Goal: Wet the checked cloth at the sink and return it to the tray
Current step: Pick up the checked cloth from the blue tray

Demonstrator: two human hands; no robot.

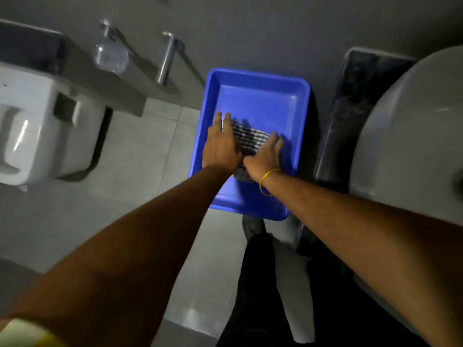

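My left hand [220,144] and right hand [265,156] lie flat, fingers spread, pressing on the cloth [248,141], neither one gripping it. The cloth lies bunched between and under my palms in the near half of the blue tray [298,116]. The tray sits on the tiled floor [140,156], just beside the white sink [411,136] at my right.

The room is dim — grey walls [250,28] above a floor of pale square tiles [140,156]. A white toilet [37,126] stands at the left under a grey ledge [100,78] bearing a clear bottle [110,56] — a chrome pipe [166,58] rises beside it.
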